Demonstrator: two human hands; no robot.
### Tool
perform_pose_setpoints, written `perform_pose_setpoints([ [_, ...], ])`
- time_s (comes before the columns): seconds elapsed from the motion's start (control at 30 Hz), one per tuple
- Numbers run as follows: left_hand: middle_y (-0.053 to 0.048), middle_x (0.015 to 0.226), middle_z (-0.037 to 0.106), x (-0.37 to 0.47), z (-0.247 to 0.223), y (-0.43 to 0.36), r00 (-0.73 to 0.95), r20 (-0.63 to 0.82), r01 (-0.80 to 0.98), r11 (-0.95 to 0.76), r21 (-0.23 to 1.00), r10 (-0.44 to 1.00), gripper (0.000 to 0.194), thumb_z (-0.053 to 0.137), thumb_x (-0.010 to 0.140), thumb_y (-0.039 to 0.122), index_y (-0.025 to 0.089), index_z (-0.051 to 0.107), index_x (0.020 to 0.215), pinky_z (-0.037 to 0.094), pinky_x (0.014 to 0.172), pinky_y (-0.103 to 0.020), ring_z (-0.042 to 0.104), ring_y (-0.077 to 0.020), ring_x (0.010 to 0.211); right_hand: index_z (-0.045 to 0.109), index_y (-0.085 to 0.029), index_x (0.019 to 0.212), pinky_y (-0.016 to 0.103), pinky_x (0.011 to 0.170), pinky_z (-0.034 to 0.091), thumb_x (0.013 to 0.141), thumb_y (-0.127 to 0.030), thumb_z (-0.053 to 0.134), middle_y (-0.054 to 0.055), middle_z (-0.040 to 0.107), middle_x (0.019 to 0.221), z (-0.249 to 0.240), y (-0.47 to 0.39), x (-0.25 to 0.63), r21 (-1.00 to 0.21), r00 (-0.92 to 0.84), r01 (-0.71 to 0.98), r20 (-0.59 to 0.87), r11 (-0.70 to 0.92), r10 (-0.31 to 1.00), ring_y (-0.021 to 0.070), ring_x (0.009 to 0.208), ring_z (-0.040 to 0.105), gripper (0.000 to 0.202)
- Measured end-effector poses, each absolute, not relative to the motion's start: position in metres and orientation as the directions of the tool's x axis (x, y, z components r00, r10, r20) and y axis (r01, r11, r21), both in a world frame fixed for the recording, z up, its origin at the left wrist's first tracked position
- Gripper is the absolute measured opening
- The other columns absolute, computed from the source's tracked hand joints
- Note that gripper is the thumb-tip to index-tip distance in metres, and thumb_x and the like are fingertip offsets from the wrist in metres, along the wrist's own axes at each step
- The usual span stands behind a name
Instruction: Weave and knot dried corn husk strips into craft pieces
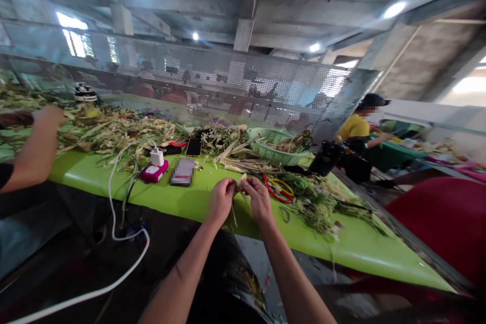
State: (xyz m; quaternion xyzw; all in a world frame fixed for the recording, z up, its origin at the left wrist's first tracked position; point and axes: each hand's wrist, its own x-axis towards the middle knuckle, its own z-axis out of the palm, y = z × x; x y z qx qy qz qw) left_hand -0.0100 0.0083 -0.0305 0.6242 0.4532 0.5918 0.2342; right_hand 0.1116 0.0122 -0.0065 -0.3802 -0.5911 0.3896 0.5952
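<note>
Over the front edge of the green table (182, 207), my left hand (221, 201) and my right hand (258, 198) come together around a small pale piece of plant (242, 182). Fingers and thumbs of both are pinched on it, and thin stalks hang down between them. Right of my hands lie red-handled pliers (271, 191) with a yellow loop (285, 188), beside a heap of green sprigs (313, 202). Behind them dry pale stalks (246, 164) lie in front of a green basket (266, 149).
To the left are a phone (183, 172), a magenta power block (154, 171) with a white cable, and a dark phone (194, 147). Another person's arm (36, 147) reaches over leaves (125, 129). At right are a person in yellow (353, 126) and a red chair (444, 223).
</note>
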Motion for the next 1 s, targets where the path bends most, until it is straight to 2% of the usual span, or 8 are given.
perform_pose_setpoints([
  [0.2,-0.005,0.083,0.064,-0.012,-0.032,0.010,-0.182,0.489,0.192,-0.457,0.869,0.853,0.008,0.054,0.085,0.025,0.018,0.059,0.086,0.045,0.072,-0.027,0.060,-0.0167,0.078,0.060,-0.019,0.072,0.025,0.055,0.035,0.077,-0.039,0.064,-0.002,0.054,0.066,-0.007,0.014,0.109,-0.913,0.020,0.000,0.408,0.408,0.913,0.0129,0.059,0.045,0.021],
  [0.47,-0.002,0.077,0.059,-0.011,-0.030,0.007,-0.217,0.578,0.236,-0.532,0.813,0.787,0.002,0.055,0.082,0.019,0.019,0.057,0.082,0.044,0.069,-0.025,0.055,-0.0145,0.072,0.063,-0.019,0.073,0.026,0.058,0.038,0.070,-0.033,0.069,-0.001,0.059,0.067,-0.007,0.015,0.111,-0.911,0.088,0.037,0.412,0.410,0.907,0.0138,0.062,0.049,0.016],
  [0.63,-0.001,0.083,0.063,-0.011,-0.028,0.009,-0.195,0.532,0.150,-0.511,0.846,0.824,0.010,0.057,0.079,0.015,0.020,0.058,0.088,0.045,0.071,-0.025,0.058,-0.0139,0.075,0.061,-0.019,0.073,0.028,0.062,0.043,0.070,-0.032,0.068,-0.001,0.061,0.067,-0.007,0.015,0.110,-0.910,0.098,-0.017,0.410,0.413,0.907,0.0152,0.064,0.054,0.015],
  [0.83,-0.003,0.087,0.065,-0.010,-0.022,0.007,-0.039,0.348,-0.098,-0.350,0.932,0.937,0.019,0.059,0.081,0.030,0.018,0.057,0.097,0.048,0.068,-0.025,0.062,-0.0149,0.076,0.062,-0.020,0.076,0.029,0.063,0.047,0.070,-0.029,0.070,0.000,0.063,0.070,-0.007,0.013,0.111,-0.913,0.111,-0.074,0.393,0.402,0.913,0.0153,0.065,0.057,0.014],
  [1.0,-0.004,0.080,0.067,-0.011,-0.022,0.008,0.058,0.294,-0.073,-0.290,0.954,0.954,0.026,0.057,0.082,0.042,0.016,0.062,0.084,0.046,0.068,-0.026,0.060,-0.0163,0.074,0.062,-0.020,0.076,0.028,0.061,0.046,0.069,-0.029,0.071,-0.001,0.062,0.069,-0.006,0.012,0.111,-0.908,0.127,-0.098,0.395,0.408,0.910,0.0142,0.062,0.055,0.014],
])
